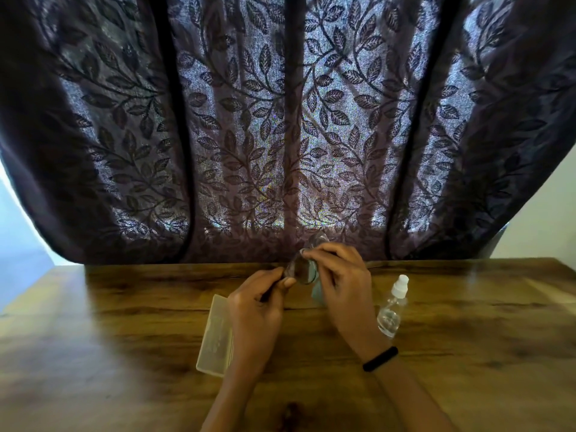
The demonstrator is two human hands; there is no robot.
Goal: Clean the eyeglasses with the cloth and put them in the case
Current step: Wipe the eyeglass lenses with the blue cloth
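Observation:
I hold the eyeglasses (300, 269) up above the wooden table (467, 353), near its far edge. My left hand (255, 310) grips them at the left side by the frame or temple. My right hand (339, 282) pinches a pale blue-grey cloth (317, 291) around a lens, and a fold of the cloth hangs down below my fingers. The clear plastic eyeglass case (215, 335) lies flat on the table under and left of my left wrist, partly hidden by it. I cannot tell whether its lid is open or shut.
A small clear spray bottle (391, 310) with a white cap lies on the table right of my right hand. A dark leaf-patterned curtain (280, 135) hangs directly behind the table's far edge. A black band sits on my right wrist (380, 358).

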